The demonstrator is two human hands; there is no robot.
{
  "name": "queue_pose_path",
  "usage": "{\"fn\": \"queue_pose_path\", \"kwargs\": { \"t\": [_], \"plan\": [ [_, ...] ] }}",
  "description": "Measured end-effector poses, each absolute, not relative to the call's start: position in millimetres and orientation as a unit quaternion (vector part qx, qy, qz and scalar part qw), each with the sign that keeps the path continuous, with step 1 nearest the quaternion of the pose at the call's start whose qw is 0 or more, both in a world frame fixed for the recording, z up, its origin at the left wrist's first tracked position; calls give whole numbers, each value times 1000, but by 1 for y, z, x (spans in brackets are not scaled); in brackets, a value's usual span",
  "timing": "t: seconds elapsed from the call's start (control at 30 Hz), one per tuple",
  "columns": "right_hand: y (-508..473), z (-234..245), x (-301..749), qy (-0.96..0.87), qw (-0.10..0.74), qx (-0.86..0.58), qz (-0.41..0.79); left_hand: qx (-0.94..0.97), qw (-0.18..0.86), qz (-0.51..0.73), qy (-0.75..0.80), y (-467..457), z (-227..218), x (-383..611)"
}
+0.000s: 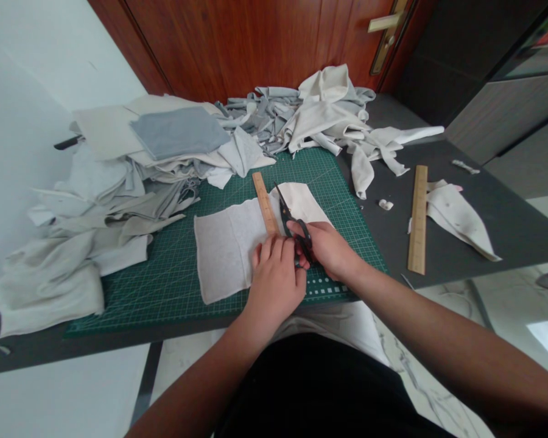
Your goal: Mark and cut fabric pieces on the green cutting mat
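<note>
A pale grey fabric piece lies flat on the green cutting mat. A short wooden ruler rests across the fabric. My left hand presses flat on the ruler's near end and the fabric, fingers stretched out. My right hand is closed around the handles of black scissors, whose blades point away along the ruler's right edge over the cloth.
Heaps of grey and cream fabric cover the table's left and back. A second, longer wooden ruler and a cream offcut lie on the dark table at right. A wooden door stands behind.
</note>
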State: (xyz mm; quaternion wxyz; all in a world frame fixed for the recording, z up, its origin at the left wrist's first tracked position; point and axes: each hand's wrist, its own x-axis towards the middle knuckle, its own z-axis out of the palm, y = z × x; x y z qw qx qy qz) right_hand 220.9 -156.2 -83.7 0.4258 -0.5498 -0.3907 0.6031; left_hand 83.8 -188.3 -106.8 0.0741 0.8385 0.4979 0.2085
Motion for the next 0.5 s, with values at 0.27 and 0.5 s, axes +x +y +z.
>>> {"fn": "queue_pose_path", "kwargs": {
  "t": [0.27,0.5],
  "plan": [
    [-155,-81,221,-375,442,-534,616,839,63,195,504,-188,-108,86],
    [-147,-79,225,-384,431,-540,612,834,43,168,523,-189,-106,88]
  ]
}}
